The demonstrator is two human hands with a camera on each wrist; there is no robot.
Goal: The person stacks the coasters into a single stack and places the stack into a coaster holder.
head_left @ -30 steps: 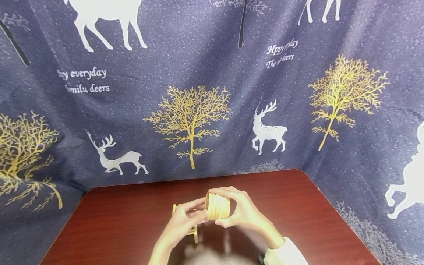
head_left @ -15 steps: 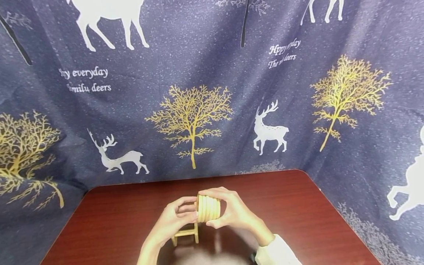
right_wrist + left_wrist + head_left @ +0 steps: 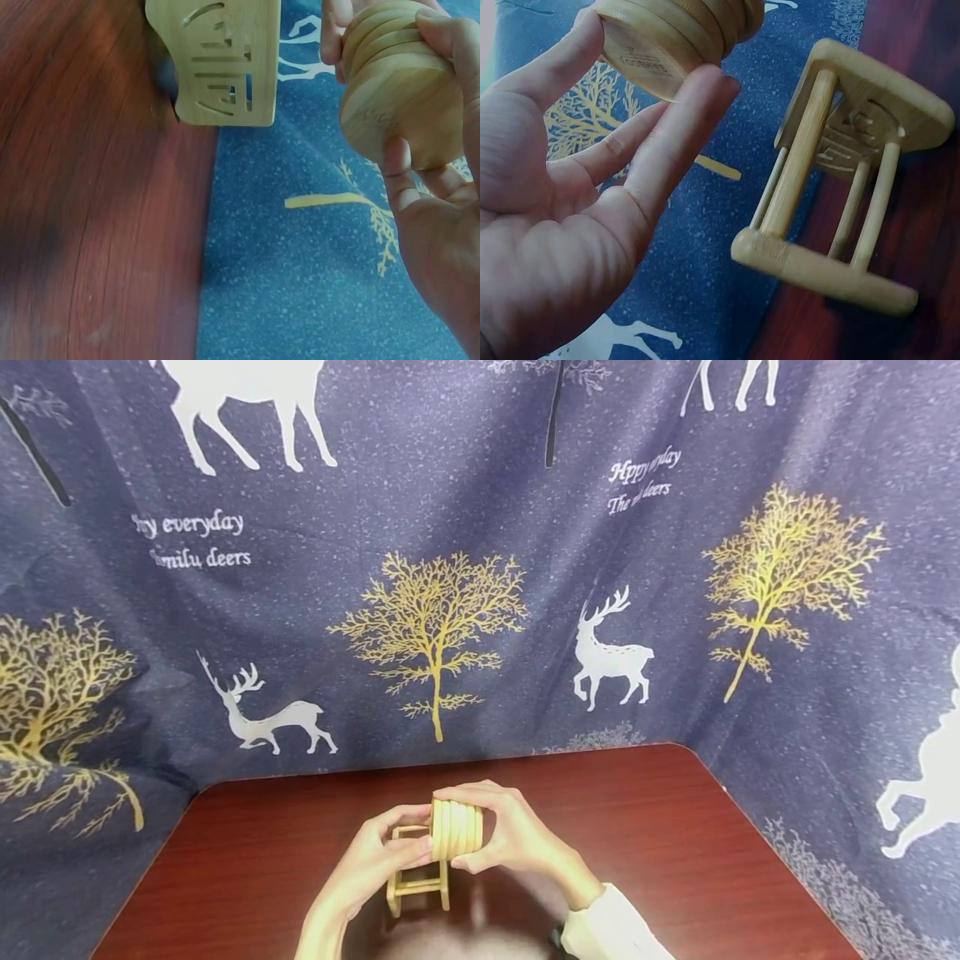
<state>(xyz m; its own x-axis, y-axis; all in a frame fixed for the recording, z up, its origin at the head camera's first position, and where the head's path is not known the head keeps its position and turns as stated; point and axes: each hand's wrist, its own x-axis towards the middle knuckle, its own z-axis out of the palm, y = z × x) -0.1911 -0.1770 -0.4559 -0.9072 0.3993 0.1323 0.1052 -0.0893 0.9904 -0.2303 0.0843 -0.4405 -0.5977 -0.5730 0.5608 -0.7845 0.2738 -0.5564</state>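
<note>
A stack of round, light wooden coasters (image 3: pixel 457 829) is held on its side above the table by both hands. My left hand (image 3: pixel 367 860) pinches the left face and rim with thumb and fingers, as the left wrist view also shows. My right hand (image 3: pixel 517 835) grips the stack from the right, fingers over the top and thumb below. Just under and left of the stack stands a small wooden coaster rack (image 3: pixel 420 887) with posts and end boards, partly hidden by the left hand. In the right wrist view its slotted board (image 3: pixel 217 60) is apart from the coasters.
The red-brown wooden table (image 3: pixel 637 852) spreads beneath the hands. A dark blue cloth (image 3: pixel 480 677) with white deer and golden trees hangs behind and at both sides. A small dark object (image 3: pixel 557 937) shows beside the right sleeve.
Both hands and the coaster stack have moved left, over the rack. More of the rack shows now below the left hand. The rack seems to stay in place.
</note>
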